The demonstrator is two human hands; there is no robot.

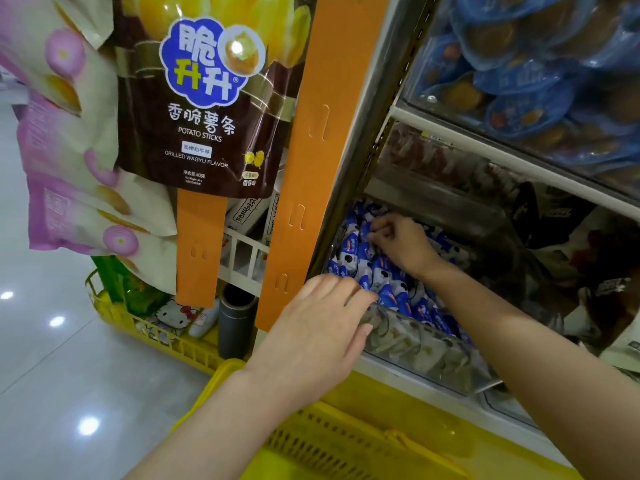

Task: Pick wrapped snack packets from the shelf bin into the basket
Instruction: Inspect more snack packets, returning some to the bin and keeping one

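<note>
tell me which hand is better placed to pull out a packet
Right: the right hand is among the blue-and-white packets, fingers curled on them; the left hand only touches the bin.

The snack packets (381,271) were blue and white with black-and-white spots. The basket (346,441) was bright yellow, its wall patterned with rows of small slots. The potato sticks bag (207,126) was dark brown with a blue logo and yellow sticks; the hanging strip (304,168) was orange.
</note>
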